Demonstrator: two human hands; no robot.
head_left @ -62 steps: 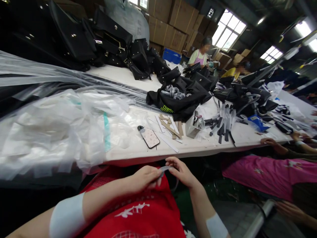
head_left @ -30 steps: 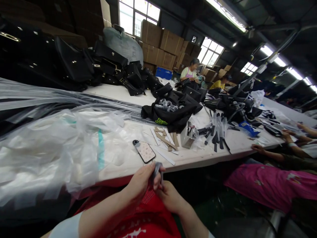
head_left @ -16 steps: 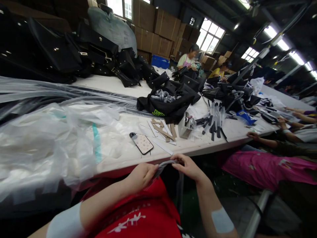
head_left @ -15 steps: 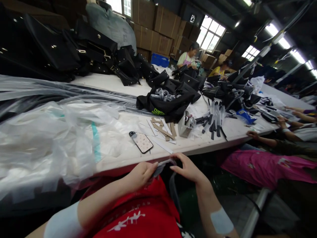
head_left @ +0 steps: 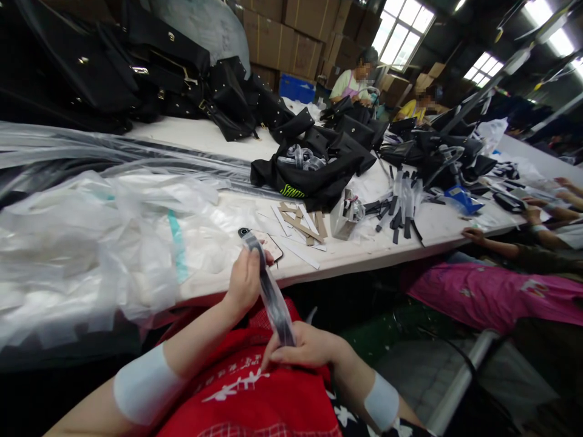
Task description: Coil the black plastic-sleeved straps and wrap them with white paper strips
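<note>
A black strap in clear plastic wrap (head_left: 274, 303) stretches between my two hands, over my lap and the table's front edge. My left hand (head_left: 246, 279) is closed round its upper end, in front of a phone (head_left: 272, 247) that it partly hides. Lower and to the right, my right hand (head_left: 307, 346) pinches the other end near the red apron (head_left: 237, 382). Beyond the hands, strips of brown and white card (head_left: 303, 224) lie on the white table (head_left: 291, 273).
Crumpled clear plastic (head_left: 91, 255) covers the table's left side. Black bags (head_left: 168, 73) line the back, and a black cloth bag (head_left: 314, 176) holds wrapped straps. A small box (head_left: 344, 218) stands beside wrapped black strips (head_left: 403, 206). Co-workers sit across and at right; one wears pink (head_left: 473, 291).
My left hand has risen, and my right hand has come down toward my lap. The wrapped strap, bunched up before, is now drawn out between them. The view has shifted slightly.
</note>
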